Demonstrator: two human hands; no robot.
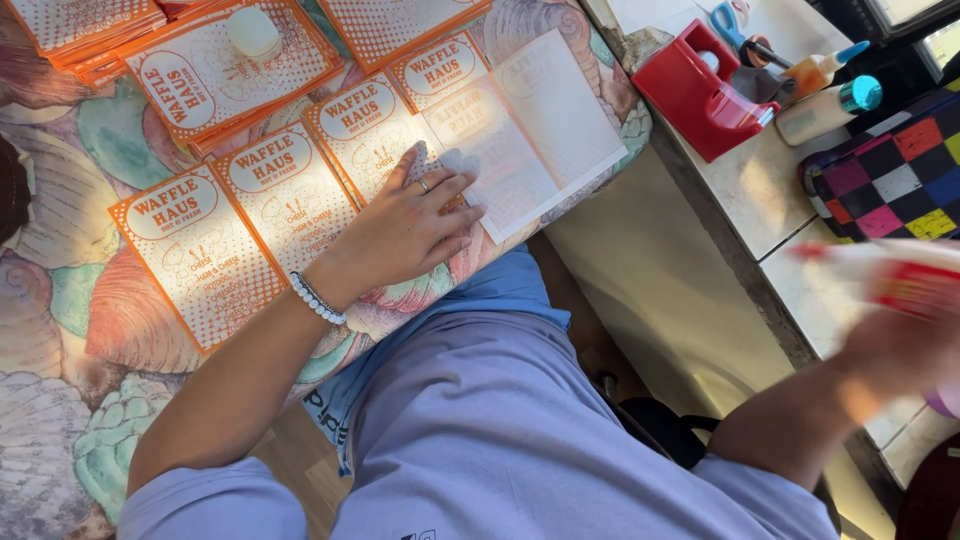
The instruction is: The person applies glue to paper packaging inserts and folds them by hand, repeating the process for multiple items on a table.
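Left hand (405, 232) lies flat, fingers spread wide, pressing an orange-and-white printed paper sheet (372, 135) onto a shell-patterned cushion (60, 290). Sheet sits in a row of like sheets (200, 250), edges overlapping; a pale, nearly blank sheet (545, 130) lies just right of the hand. Beaded bracelet on the wrist, ring on one finger. Right hand (900, 345) blurred, over the table (760, 190), fingers closed around a white-and-red tube-like object (890, 272). Red tape dispenser (700, 95) and two glue bottles (830, 95) stand further back on the table.
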